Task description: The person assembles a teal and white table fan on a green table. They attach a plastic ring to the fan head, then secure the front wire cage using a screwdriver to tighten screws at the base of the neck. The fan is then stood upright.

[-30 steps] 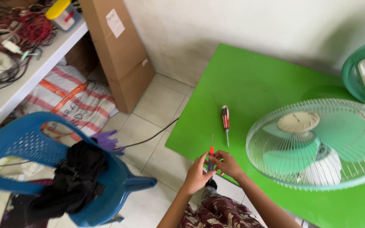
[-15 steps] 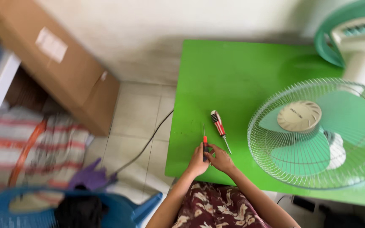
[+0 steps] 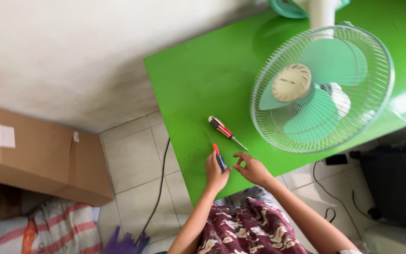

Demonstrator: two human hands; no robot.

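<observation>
My left hand (image 3: pixel 214 172) grips a small screwdriver (image 3: pixel 218 156) with a red and dark handle, its thin shaft pointing away from me over the green table (image 3: pixel 198 80). My right hand (image 3: pixel 252 169) hovers just to the right of it with fingers spread, close to the handle but apart from it. A second screwdriver (image 3: pixel 222 129) with a red, white and dark striped handle lies flat on the table just beyond my hands. A table fan (image 3: pixel 323 87) with a white wire grille and pale green blades lies face-up on the table to the right.
A large cardboard box (image 3: pixel 34 155) leans against the wall at left. A black cable (image 3: pixel 158 193) runs across the tiled floor. A striped sack (image 3: pixel 57 230) and a purple object (image 3: pixel 121 244) lie at lower left. A dark case (image 3: pixel 395 183) stands at right.
The view has swung, so the blue chair and shelf have dropped out of sight. My right hand has let go of the small screwdriver and opened; my left hand still holds it.
</observation>
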